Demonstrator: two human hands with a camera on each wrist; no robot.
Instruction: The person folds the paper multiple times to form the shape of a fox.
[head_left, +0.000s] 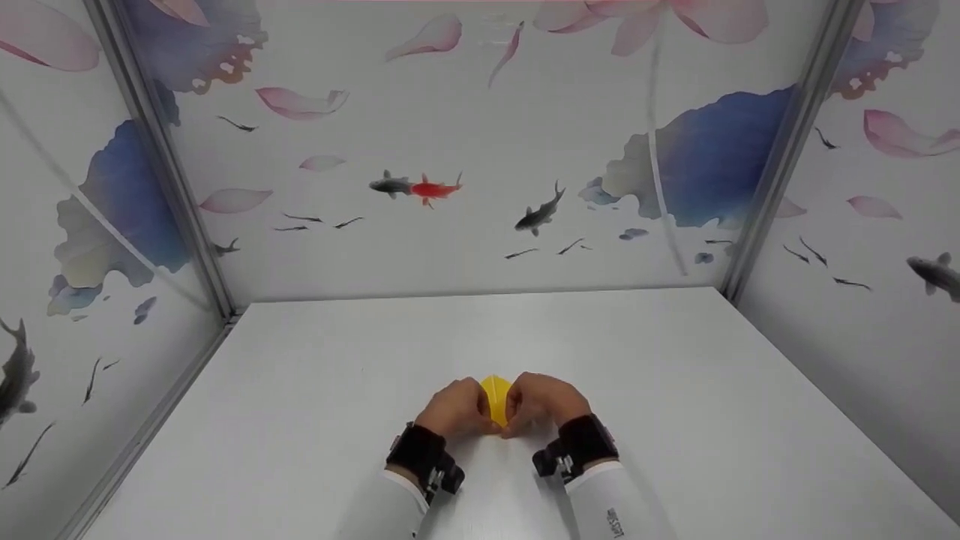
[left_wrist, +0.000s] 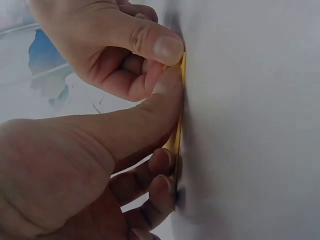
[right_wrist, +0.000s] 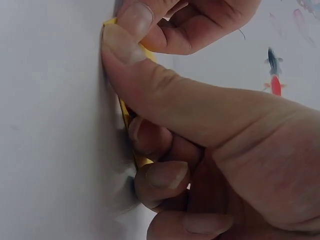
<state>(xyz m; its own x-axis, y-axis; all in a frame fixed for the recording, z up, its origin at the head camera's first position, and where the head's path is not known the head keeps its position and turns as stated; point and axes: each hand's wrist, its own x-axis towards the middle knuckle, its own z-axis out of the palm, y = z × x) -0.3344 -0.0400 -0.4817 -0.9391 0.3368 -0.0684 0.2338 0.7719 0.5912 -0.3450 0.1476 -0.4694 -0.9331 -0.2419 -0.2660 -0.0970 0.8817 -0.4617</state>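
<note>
A small piece of folded yellow paper (head_left: 496,393) lies on the white table, with a crease line down its middle. My left hand (head_left: 455,407) pinches its left side, and my right hand (head_left: 546,400) pinches its right side. Both thumbs meet at the edge nearest me. In the left wrist view the paper (left_wrist: 177,132) shows as a thin yellow edge low over the tabletop, my left fingers curled beneath the thumb. From the right wrist, the paper (right_wrist: 124,112) runs along under my right thumb (right_wrist: 150,82); most of its surface is hidden by the hands.
The white tabletop (head_left: 315,420) spreads around both hands. White panels printed with fish, petals and blue leaves enclose it at the back (head_left: 465,247), left (head_left: 45,390) and right (head_left: 900,322). Black wrist mounts (head_left: 585,446) sit over the white sleeves.
</note>
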